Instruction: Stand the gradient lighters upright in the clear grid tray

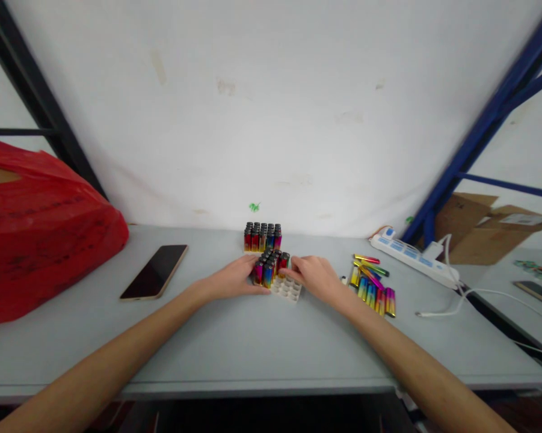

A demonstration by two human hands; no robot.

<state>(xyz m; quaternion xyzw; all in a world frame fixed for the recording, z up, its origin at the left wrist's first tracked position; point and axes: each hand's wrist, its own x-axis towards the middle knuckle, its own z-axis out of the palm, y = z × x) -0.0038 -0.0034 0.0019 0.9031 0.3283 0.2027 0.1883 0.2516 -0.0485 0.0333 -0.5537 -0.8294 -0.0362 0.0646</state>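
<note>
A small white tray (287, 290) with round sockets lies in the middle of the table. Shiny rainbow-coloured lighters (267, 274) with black tops stand upright in its left and far part; the near right sockets hold none. My left hand (234, 278) is curled round the tray's left side, thumb along the near edge. At the right, my right hand (316, 275) pinches a red-and-gold lighter (284, 261) standing among the others; its fingertips are partly hidden. Just behind, a block of upright lighters (262, 237) stands close to the wall.
Loose lighters (373, 285) lie in a pile to the right. Farther right are a white power strip (415, 260) and a white cable (446, 311). A phone (156, 272) and a red plastic bag (45, 231) occupy the left. Cardboard boxes (473, 231) stand beyond the blue frame.
</note>
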